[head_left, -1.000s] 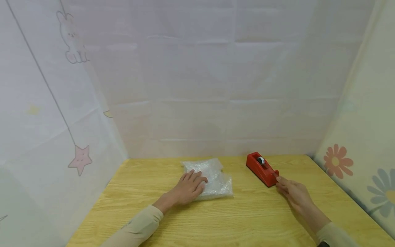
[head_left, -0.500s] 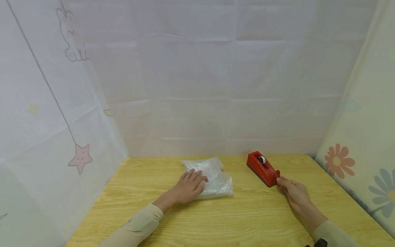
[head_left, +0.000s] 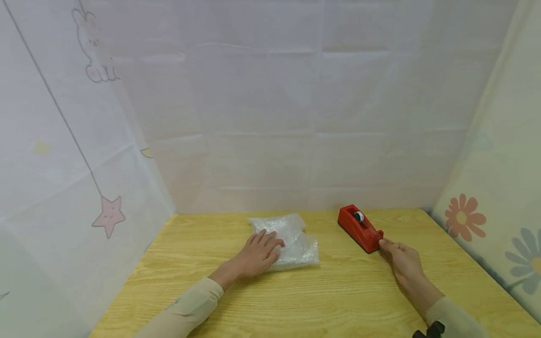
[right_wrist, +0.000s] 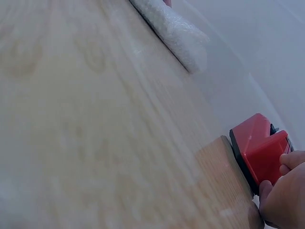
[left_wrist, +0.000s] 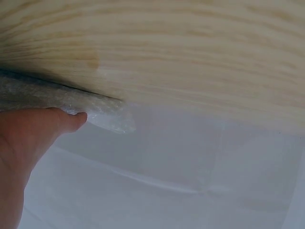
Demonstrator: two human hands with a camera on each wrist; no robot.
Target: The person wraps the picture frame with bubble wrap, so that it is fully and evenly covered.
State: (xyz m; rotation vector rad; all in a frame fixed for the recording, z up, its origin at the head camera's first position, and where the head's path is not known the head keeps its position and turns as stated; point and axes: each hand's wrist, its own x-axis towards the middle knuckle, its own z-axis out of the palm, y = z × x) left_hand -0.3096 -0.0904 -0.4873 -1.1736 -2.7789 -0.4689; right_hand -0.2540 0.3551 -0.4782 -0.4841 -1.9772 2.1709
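Observation:
Folded clear bubble wrap [head_left: 296, 251] lies on the wooden table, left of a red tape dispenser [head_left: 354, 229]. My left hand [head_left: 257, 256] rests flat on the wrap's left part, fingers spread and pointing away. In the left wrist view its thumb [left_wrist: 71, 121] lies against the edge of the wrap [left_wrist: 109, 114]. The dispenser holds a small roll of tape [head_left: 359, 216]. At its front end, by the cutter, my right hand [head_left: 406, 268] pinches the tape's end between thumb and fingertips. The clear tape itself is barely visible. The right wrist view shows the right fingers touching the dispenser's front [right_wrist: 264, 155].
The wooden table [head_left: 313, 300] reaches to a pale cloth backdrop [head_left: 262, 117] behind. Printed cloth also hangs at the left and right sides. A dark device [head_left: 431, 330] sits on the right wrist.
My right hand shifts very slightly at the dispenser's front, and the dispenser stays about where it was. My left hand keeps still on the bubble wrap. The head view tilts slightly.

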